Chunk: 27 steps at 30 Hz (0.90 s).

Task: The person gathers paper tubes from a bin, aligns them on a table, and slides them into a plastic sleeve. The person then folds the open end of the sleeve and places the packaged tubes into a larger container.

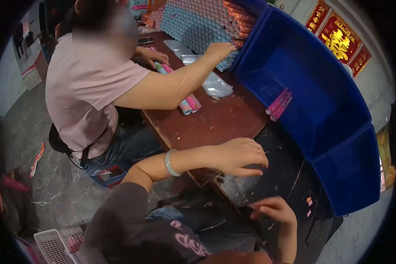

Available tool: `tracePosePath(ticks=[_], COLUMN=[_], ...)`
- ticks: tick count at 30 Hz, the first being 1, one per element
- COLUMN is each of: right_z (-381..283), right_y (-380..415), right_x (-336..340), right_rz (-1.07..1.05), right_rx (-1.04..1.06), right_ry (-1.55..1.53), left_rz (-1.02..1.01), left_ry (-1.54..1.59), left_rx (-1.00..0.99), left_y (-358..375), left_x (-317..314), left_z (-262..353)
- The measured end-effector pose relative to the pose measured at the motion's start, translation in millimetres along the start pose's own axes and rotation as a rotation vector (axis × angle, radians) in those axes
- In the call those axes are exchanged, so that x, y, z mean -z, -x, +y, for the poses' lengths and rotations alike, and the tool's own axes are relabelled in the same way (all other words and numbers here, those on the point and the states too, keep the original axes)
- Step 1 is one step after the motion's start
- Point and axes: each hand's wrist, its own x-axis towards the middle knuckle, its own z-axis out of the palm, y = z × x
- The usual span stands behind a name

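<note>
My left hand (242, 156), with a pale bangle at the wrist, hovers over the black tabletop (290, 176) by the corner of the brown table. Its fingers are bent and its thumb stands apart, with nothing visible between them. Lower right, my right hand (277, 210) is above the black top, its fingers stretched and apart; I see nothing held. A few pink tubes (279, 104) lie together at the near edge of a large blue bin (312, 75), beyond my left hand. Small orange and pink scraps (309, 202) lie to the right of my right hand.
A co-worker in a pink shirt (92, 79) sits left at the brown table (215, 123), one arm reaching toward a stack of tubes (193, 26). Pink-and-blue tubes (190, 104) and silvery plastic packets (218, 86) lie there. A white basket (55, 246) stands lower left.
</note>
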Motion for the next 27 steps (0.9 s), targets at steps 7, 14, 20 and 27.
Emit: tracePosePath(ticks=[7,14,20,27], right_z=[-13,21,58,65], right_y=[-130,-182,-227,-225], right_x=[50,104,120,122], right_rz=[-0.246,-0.058,-0.011,0.087], right_rx=[0.036,0.027,0.295,0.314], right_ry=[0.16,0.0,-0.256,-0.608], left_rz=[-0.07,0.017,0.125,0.087], left_ry=[-0.246,-0.251,-0.246,-0.208], left_rx=[0.018,0.012,-0.017,-0.007], left_y=[-21,-4,-5,-4], left_x=[0,3,2,-11], left_z=[-69,-84,-78,-74])
